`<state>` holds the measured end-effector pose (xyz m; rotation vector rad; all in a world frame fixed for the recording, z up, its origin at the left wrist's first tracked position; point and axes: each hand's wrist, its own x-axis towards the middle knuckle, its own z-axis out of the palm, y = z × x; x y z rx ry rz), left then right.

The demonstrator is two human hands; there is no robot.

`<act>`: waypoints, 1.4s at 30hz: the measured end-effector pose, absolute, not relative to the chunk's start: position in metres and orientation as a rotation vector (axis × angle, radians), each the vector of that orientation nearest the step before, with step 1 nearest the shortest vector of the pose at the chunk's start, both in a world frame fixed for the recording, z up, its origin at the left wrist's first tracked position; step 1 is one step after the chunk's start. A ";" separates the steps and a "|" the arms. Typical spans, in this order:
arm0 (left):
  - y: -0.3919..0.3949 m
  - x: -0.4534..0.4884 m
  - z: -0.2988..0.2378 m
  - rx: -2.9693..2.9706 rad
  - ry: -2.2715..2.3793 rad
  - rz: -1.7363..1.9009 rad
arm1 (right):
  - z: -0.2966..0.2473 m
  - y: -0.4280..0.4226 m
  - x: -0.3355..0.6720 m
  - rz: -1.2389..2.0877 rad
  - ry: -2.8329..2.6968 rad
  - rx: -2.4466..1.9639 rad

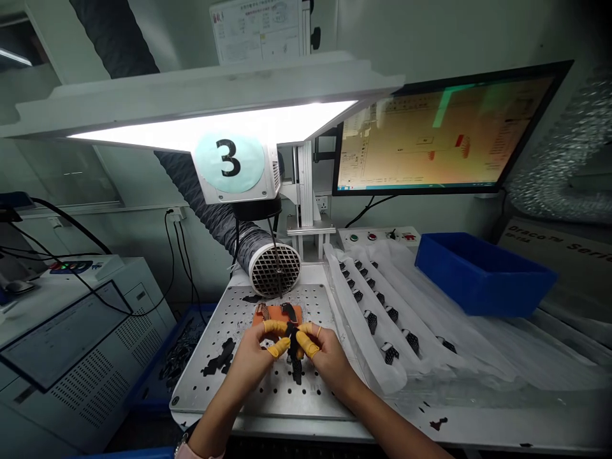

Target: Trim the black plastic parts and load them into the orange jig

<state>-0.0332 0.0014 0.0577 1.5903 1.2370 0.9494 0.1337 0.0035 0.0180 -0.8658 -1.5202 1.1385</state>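
My left hand (255, 356) and my right hand (329, 358) come together over a perforated metal plate (217, 398). Yellow finger covers sit on the thumbs and forefingers. Between them both hands pinch a narrow black part (295, 368), whose lower end hangs toward me; its exact kind does not show. Just behind the fingers stands an orange block (276, 313) with dark pieces on it, partly hidden by my hands. To the left of my left hand lie flat black scraps (220, 358) on the plate.
A lamp-lit machine head marked 3 (232, 159) hangs above, beside a grilled duct mouth (276, 271). On the right, white foam sheeting (354, 331) carries rows of small black parts near a blue bin (482, 280). A monitor (444, 140) stands behind. Dark pieces fill a blue tray (143, 395) at left.
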 end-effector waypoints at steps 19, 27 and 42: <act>0.072 -0.061 0.032 1.518 1.620 1.301 | 0.017 0.003 0.130 0.594 -1.731 -1.618; 0.077 -0.058 0.025 1.721 1.960 1.072 | 0.018 0.004 0.130 0.595 -1.737 -1.643; 0.053 -0.034 0.035 2.097 2.333 0.539 | 0.019 0.003 0.129 0.543 -1.745 -1.643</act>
